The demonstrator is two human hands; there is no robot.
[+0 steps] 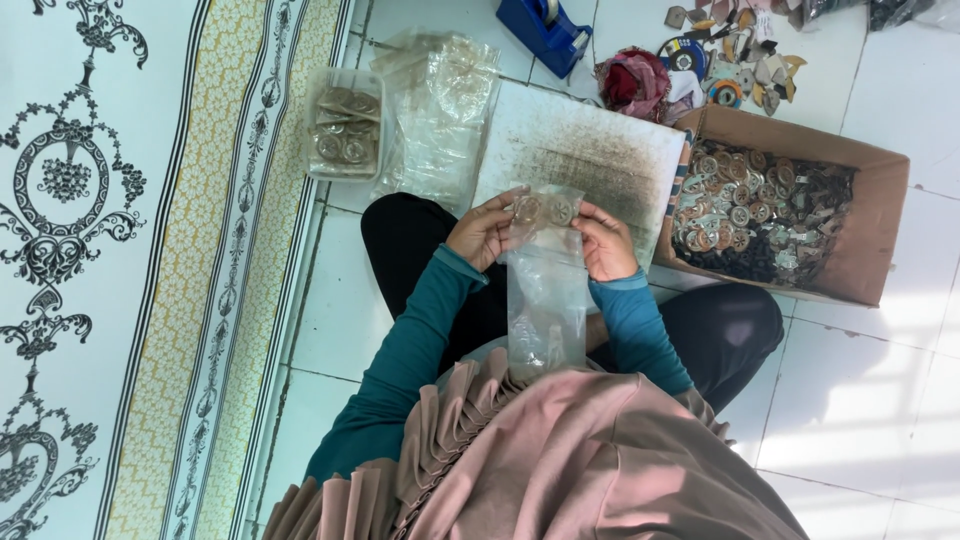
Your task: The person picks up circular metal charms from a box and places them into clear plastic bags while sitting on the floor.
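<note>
Both my hands hold a small clear plastic bag (545, 290) over my lap. My left hand (483, 232) pinches its upper left edge and my right hand (605, 243) grips the upper right edge. Two round metal pieces (543, 209) sit inside the bag's top, between my fingers. The rest of the bag hangs down toward my body. My sleeves are teal.
A cardboard box (880, 235) full of round metal parts stands at my right. A worn board (590, 150) lies ahead, with a stack of clear bags (438, 110) and a clear tub of parts (343, 125) to its left. A blue tape dispenser (545, 30) and scrap pieces (735, 60) lie beyond. A patterned mat (120, 250) covers the left.
</note>
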